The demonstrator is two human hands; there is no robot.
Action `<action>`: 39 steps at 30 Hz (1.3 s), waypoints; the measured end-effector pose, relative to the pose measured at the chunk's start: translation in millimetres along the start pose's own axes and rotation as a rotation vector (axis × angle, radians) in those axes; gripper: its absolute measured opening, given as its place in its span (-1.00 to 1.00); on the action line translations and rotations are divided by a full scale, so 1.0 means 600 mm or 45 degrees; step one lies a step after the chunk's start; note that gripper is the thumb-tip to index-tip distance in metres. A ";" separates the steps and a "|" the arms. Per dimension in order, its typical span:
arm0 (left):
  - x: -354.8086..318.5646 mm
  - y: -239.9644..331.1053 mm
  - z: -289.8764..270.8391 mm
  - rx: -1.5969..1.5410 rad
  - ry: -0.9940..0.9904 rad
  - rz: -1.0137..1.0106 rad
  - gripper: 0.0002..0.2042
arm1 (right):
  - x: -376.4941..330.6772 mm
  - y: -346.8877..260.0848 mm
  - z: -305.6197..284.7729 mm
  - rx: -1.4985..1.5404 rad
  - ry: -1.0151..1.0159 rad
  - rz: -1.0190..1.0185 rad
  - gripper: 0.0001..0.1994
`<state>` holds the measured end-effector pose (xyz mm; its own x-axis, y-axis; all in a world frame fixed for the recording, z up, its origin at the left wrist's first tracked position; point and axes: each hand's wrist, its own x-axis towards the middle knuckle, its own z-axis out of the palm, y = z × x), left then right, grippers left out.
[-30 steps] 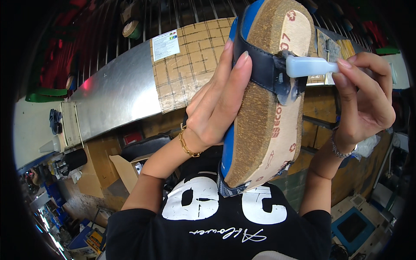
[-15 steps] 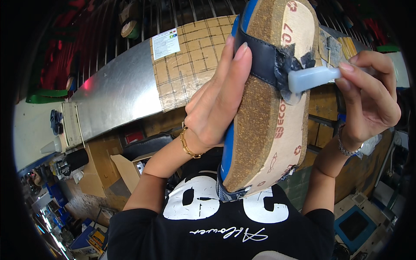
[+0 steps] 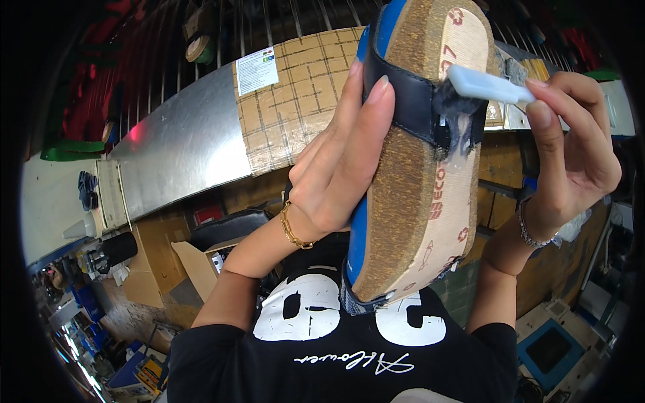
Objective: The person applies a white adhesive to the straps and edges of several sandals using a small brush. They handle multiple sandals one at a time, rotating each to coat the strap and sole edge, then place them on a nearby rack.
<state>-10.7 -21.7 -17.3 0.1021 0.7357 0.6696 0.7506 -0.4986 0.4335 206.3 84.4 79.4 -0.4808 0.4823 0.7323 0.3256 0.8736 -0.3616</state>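
Note:
My left hand is wrapped round an unfinished sandal, held upright with its underside turned to the right. The sandal has a cork side, a pale insole board and a blue form inside. A dark leather strap crosses it and folds onto the board, where its end looks wet and smeared. Pinched in the fingertips of my right hand is a pale bluish-white brush. The brush head lies over the upper edge of the strap end; its bristles are mostly hidden.
Behind the sandal runs a metal bench with a taped cardboard sheet on it. An opened cardboard box stands below left. A dark rack of metal bars lies beyond. At the lower right is a blue-framed panel.
The brush has moved up along the board from the strap's lower edge to its upper edge, and its head tilts upward. The smeared strap end now shows more. The left hand's grip stays the same.

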 end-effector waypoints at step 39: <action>0.010 -0.020 0.031 -0.041 0.328 -0.232 -0.45 | -0.030 -0.037 0.017 0.304 0.010 0.273 -0.84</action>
<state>-7.1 -2.6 -29.6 -0.2041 0.6760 0.7080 0.7197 -0.3866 0.5766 199.5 56.9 68.5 -0.4153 0.6576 0.6286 0.2181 0.7428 -0.6330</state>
